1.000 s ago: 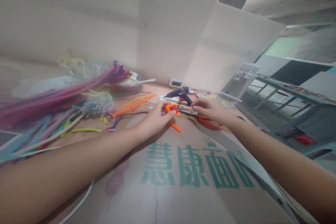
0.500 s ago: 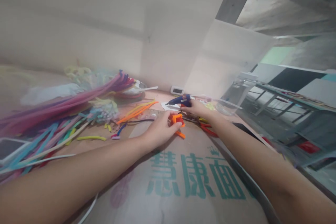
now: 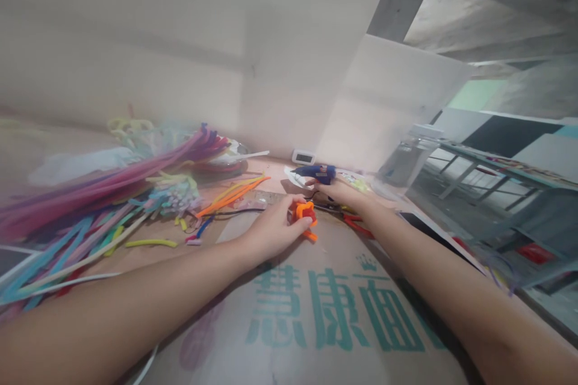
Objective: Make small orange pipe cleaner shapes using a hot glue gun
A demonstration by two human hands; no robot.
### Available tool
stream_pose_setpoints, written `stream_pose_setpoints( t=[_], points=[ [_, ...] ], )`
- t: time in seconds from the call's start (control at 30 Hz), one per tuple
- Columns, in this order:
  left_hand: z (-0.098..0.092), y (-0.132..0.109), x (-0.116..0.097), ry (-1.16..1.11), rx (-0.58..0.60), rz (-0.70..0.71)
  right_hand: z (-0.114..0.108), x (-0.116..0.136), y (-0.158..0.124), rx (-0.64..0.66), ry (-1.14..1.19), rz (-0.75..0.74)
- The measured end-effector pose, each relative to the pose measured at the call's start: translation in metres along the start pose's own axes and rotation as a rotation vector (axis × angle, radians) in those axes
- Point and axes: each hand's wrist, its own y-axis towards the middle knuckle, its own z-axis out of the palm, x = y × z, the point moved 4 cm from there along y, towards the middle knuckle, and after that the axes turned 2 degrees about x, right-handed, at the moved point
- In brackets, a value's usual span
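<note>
Both hands reach out over the one big printed cardboard sheet (image 3: 325, 325), beside a heap of pipe cleaners (image 3: 112, 192) on the left, too many to count. The right hand (image 3: 338, 192) rests on the single blue glue gun (image 3: 318, 173), gripping or merely touching I can't tell, while the left hand (image 3: 271, 230) is pinched round one small orange pipe-cleaner piece (image 3: 305, 214) just above the board. That piece looks light, fuzzy and easily bent to me, so its folded middle seems the safest hold.
</note>
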Motion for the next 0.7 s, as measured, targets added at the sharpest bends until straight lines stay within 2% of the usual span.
stream_pose_setpoints(
  t=[0.13,0.33,0.53,0.6,0.7],
  points=[
    [0.000,-0.001,-0.001,0.011,0.003,-0.014,0.000,-0.001,-0.003,0.023,0.075,0.030],
    [-0.001,-0.002,0.000,-0.121,0.013,-0.002,-0.006,0.007,-0.012,0.054,0.158,0.073],
    [-0.001,0.001,0.007,-0.100,0.003,-0.020,-0.012,0.017,-0.016,0.019,0.271,0.035],
    [-0.001,0.002,0.008,-0.180,-0.004,-0.022,-0.016,0.017,-0.018,-0.010,0.298,-0.002],
    [0.000,0.001,0.005,-0.463,-0.012,-0.053,-0.025,0.018,-0.029,-0.066,0.383,-0.134]
  ],
)
